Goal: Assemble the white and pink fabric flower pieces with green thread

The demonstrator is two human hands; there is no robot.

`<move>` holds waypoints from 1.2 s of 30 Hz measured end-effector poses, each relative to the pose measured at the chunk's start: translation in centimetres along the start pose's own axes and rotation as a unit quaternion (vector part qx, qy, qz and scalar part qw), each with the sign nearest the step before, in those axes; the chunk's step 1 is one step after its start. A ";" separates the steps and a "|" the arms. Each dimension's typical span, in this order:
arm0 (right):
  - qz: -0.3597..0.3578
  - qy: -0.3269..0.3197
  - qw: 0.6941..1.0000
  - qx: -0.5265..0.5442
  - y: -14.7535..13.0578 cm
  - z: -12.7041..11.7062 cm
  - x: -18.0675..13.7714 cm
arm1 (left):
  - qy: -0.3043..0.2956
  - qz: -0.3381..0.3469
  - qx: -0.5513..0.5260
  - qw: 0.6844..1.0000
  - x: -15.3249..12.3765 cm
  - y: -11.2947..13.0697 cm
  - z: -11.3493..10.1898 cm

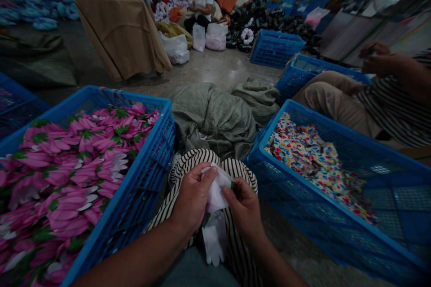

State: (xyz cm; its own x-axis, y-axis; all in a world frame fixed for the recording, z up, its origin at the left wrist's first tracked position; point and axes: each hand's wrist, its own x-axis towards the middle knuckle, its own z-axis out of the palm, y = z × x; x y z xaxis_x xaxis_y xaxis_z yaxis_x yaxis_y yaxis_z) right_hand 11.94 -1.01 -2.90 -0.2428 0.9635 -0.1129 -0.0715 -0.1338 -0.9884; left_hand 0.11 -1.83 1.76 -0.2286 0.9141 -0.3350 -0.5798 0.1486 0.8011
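Observation:
Over my lap, my left hand (pixel 195 188) pinches the upper left edge of a white fabric piece (pixel 216 195) between thumb and fingers. Its right edge is gripped by my right hand (pixel 243 202), thumb in front and fingers curled behind. A bit of green shows beside the right fingers. Below the hands, another white piece (pixel 214 243) with a scalloped, finger-like end lies on my lap. Striped cloth (pixel 198 157) covers my knees. At my left are many pink fabric pieces (pixel 77 170) with green tips, some showing white undersides.
A blue crate (pixel 168 112) holds the pink pieces; another blue crate (pixel 323 119) at right holds colourful patterned pieces (pixel 310 152). Grey-green sacks (pixel 215 114) lie ahead. A seated person in stripes (pixel 387 98) works at right. A cloth-draped chair (pixel 117 31) stands farther off.

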 end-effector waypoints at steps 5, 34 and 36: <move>-0.047 -0.038 0.998 -0.030 -0.1 -0.8 -0.4 | -0.029 -0.046 -0.065 0.996 0.1 0.8 0.0; -0.076 -0.311 0.937 -0.141 -5.8 -3.3 2.3 | -0.268 0.037 0.306 0.913 -0.2 3.0 -1.1; -0.080 -0.309 0.937 -0.139 -5.9 -3.1 2.2 | -0.268 0.036 0.305 0.913 -0.2 2.9 -1.1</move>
State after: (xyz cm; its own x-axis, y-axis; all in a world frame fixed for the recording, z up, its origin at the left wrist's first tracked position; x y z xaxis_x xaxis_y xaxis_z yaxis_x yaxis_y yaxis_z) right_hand 14.86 2.67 2.34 -0.7705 0.6366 0.0339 0.0800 0.1493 -0.9855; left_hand -2.41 -2.02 3.61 0.2612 0.9589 -0.1111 0.0016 0.1146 0.9934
